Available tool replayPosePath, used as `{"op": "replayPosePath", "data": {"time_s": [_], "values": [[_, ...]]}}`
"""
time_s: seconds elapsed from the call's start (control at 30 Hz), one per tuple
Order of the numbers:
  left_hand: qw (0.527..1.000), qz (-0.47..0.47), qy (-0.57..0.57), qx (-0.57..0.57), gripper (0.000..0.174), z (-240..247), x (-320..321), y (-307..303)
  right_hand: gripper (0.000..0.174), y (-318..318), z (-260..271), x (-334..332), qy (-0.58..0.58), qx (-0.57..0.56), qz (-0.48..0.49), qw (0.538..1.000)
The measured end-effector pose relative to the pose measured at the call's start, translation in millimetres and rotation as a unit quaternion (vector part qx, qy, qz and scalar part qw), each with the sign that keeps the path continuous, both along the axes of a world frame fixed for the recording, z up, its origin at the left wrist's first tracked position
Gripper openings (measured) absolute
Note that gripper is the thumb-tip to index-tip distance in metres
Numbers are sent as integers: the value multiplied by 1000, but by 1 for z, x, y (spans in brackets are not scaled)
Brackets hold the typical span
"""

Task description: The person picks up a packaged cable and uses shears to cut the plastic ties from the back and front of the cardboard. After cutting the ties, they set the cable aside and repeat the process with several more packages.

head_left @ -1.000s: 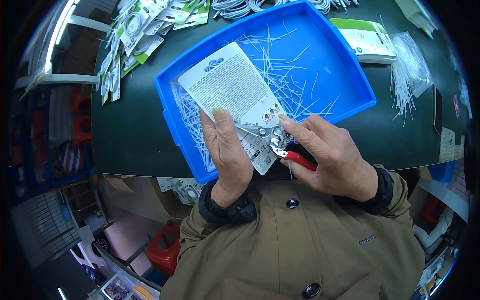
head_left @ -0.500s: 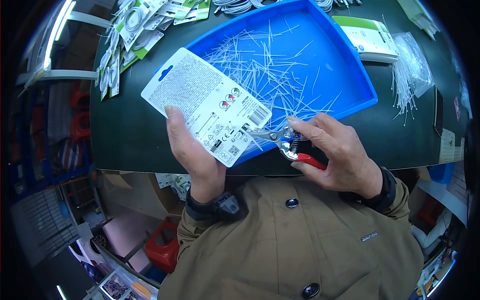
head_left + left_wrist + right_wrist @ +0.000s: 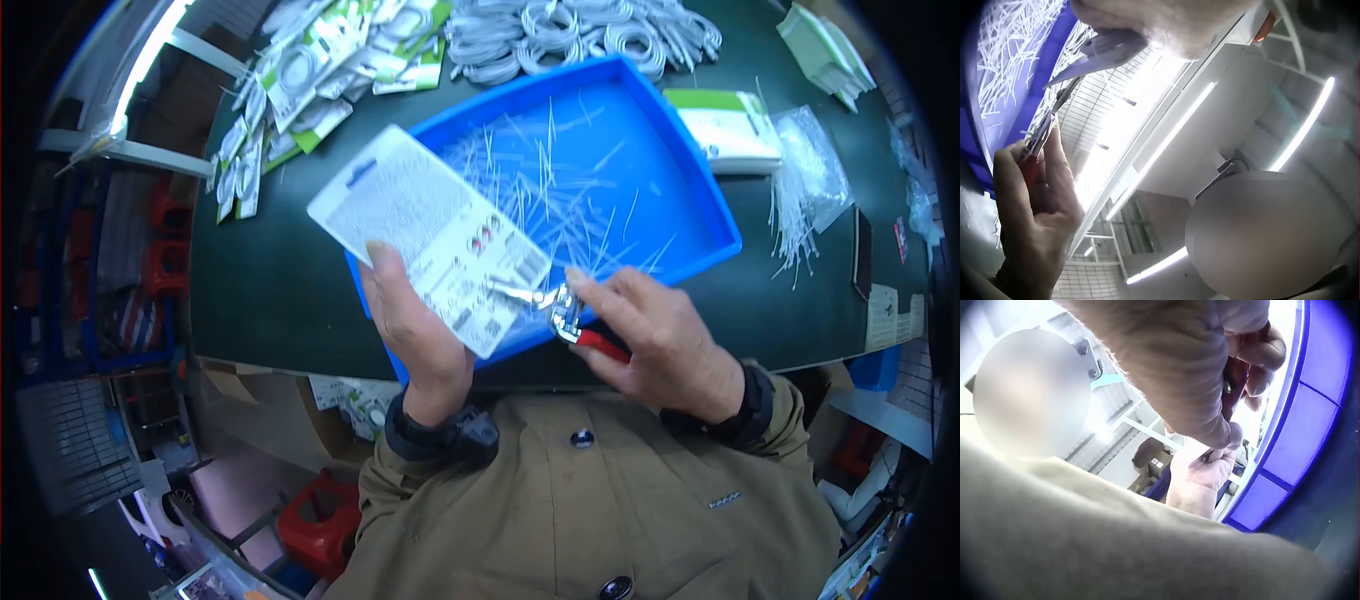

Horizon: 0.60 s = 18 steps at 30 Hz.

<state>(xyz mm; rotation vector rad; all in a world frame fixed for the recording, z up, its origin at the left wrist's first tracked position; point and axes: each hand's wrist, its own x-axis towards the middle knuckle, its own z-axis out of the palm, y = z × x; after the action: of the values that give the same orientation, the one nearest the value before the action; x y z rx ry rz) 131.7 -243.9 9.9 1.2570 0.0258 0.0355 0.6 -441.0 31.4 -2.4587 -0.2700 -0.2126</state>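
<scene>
In the head view the left hand holds a white printed card by its lower left edge, thumb on the printed face and the other fingers hidden behind. The right hand grips metal pliers with red handles. The pliers' tips lie over the card's lower part; whether they touch it cannot be told. Under the card is a blue tray with many thin white strips. The left wrist view shows the right hand around the red handle.
Packaged cables on cards are heaped at the back left, and coiled grey cables lie behind the tray. A stack of green-white cards and a clear bag with white strips stand at the right.
Over the last second the card has swung out to the left and more of its lower print shows. Since half a second ago the head view has shifted, with the table scene lower in it.
</scene>
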Motion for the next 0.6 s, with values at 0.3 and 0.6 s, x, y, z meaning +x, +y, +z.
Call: {"op": "replayPosePath", "data": {"time_s": [0.3, 0.6], "values": [[998, -39, 20, -54, 52, 3, 5, 0, 71, 5, -5, 7, -9, -11, 9, 1000], [983, -168, 9, -70, 46, 11, 21, 46, 68, -1, 22, 23, 33, 135, -24, 990]]}}
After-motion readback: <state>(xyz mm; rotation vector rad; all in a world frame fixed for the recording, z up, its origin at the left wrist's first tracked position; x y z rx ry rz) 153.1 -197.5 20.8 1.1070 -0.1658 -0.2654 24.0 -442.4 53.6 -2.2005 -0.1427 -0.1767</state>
